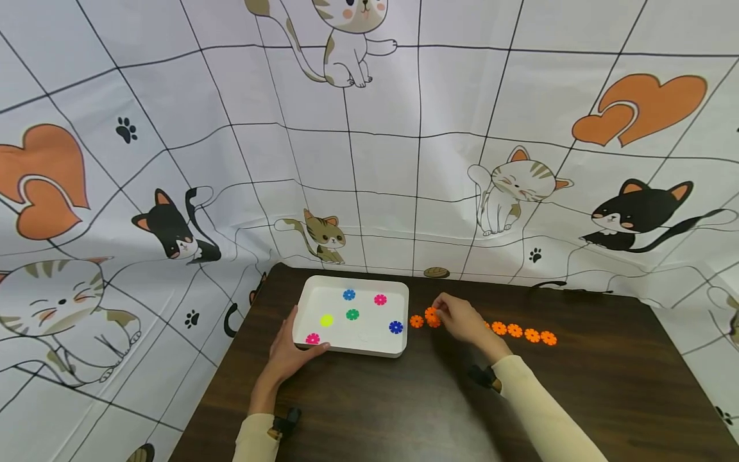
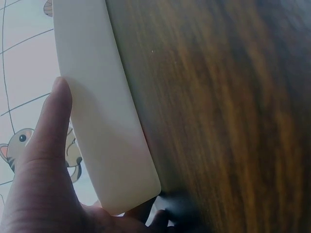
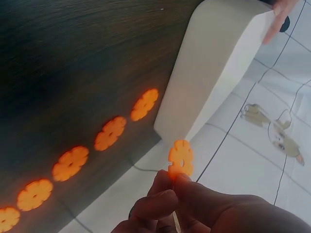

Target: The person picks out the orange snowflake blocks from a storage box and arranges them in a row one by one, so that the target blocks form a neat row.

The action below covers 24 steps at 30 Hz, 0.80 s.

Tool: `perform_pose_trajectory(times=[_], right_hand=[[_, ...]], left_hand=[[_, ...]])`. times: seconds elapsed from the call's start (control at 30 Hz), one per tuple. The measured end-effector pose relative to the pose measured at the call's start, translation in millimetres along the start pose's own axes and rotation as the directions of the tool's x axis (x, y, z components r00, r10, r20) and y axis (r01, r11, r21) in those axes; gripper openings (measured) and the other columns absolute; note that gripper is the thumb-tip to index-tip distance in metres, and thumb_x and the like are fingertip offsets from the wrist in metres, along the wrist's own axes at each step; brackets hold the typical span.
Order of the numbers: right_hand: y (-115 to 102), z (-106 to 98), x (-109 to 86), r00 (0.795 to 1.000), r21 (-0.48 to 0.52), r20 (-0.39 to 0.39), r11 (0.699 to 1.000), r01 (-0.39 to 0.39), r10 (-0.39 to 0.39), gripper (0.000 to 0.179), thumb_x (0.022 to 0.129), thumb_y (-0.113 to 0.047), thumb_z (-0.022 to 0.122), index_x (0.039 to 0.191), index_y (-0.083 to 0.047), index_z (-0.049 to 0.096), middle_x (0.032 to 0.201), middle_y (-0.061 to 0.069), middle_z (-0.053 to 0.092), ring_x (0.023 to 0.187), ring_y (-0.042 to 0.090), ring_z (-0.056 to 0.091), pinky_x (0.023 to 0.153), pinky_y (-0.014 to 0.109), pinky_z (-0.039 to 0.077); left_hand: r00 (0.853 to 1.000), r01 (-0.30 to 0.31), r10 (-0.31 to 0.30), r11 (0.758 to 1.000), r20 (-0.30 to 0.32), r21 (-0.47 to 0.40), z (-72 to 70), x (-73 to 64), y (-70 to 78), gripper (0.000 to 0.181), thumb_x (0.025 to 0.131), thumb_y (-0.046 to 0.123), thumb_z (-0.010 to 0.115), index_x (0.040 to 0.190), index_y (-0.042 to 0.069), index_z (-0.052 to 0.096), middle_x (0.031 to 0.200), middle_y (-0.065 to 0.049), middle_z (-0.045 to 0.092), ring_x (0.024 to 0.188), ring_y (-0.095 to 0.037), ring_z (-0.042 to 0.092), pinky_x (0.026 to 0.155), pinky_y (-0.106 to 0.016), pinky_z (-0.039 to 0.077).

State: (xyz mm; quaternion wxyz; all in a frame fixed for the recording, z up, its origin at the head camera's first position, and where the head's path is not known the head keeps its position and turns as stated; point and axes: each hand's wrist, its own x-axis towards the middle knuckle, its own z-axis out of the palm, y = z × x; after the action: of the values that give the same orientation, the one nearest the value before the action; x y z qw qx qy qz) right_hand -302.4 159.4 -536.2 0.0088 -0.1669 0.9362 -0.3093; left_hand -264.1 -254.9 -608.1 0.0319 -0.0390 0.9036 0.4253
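Observation:
My right hand (image 1: 464, 322) pinches an orange flower-shaped plastic disc (image 3: 181, 158) between thumb and fingertips, raised above the table just right of the white tray (image 1: 355, 349). Below it, a row of matching orange discs (image 3: 70, 163) lies on the table, partly hidden by the hand in the head view. My left hand (image 1: 287, 351) holds the tray's near left corner, thumb (image 2: 59, 104) along the front wall and fingers along the left side. Inside the tray lie several discs, among them a green disc (image 1: 352, 314), a yellow disc (image 1: 326, 320) and a dark blue disc (image 1: 395, 327).
The dark wooden table (image 1: 398, 410) backs against a white sheet (image 1: 381, 160) printed with cats and grid lines, which also hangs along the left. The rightmost orange disc (image 1: 548, 338) of the row lies beyond the right forearm.

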Motion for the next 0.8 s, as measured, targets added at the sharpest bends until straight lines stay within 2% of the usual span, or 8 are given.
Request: perform_pose_trajectory(times=[0.17, 0.33, 0.8], right_hand=[[8.7, -8.3, -9.3, 1.000, 0.019, 0.000, 1.000, -0.006, 0.006, 0.011, 0.101, -0.006, 0.058, 0.111, -0.002, 0.063, 0.094, 0.014, 0.071, 0.076, 0.016, 0.062, 0.068, 0.034, 0.054], [20.1, -18.1, -18.6, 1.000, -0.004, -0.026, 1.000, -0.005, 0.005, 0.011, 0.101, -0.006, 0.059, 0.110, -0.001, 0.063, 0.093, 0.013, 0.070, 0.082, 0.021, 0.066, 0.072, 0.039, 0.056], [71.5, -50.3, -57.9, 0.988, -0.031, -0.060, 0.989, -0.145, 0.143, 0.013, 0.101, -0.007, 0.059, 0.111, 0.000, 0.062, 0.091, 0.011, 0.069, 0.076, 0.016, 0.061, 0.065, 0.031, 0.047]], left_hand=[[1.000, 0.003, -0.003, 1.000, 0.005, 0.002, 0.0, -0.7, 0.2, 0.125, 0.076, 0.055, 0.084, 0.165, 0.028, 0.001, 0.174, -0.013, 0.009, 0.161, -0.043, 0.002, 0.122, -0.075, 0.004], [1.000, 0.009, -0.009, 1.000, 0.006, -0.006, -1.7, -0.3, 2.2, 0.125, 0.075, 0.055, 0.085, 0.165, 0.029, 0.002, 0.174, -0.013, 0.010, 0.161, -0.042, 0.002, 0.122, -0.075, 0.004], [1.000, 0.012, -0.012, 1.000, 0.011, -0.004, -1.9, -0.5, 1.1, 0.125, 0.076, 0.056, 0.084, 0.165, 0.029, 0.001, 0.174, -0.013, 0.009, 0.161, -0.043, 0.001, 0.121, -0.076, 0.002]])
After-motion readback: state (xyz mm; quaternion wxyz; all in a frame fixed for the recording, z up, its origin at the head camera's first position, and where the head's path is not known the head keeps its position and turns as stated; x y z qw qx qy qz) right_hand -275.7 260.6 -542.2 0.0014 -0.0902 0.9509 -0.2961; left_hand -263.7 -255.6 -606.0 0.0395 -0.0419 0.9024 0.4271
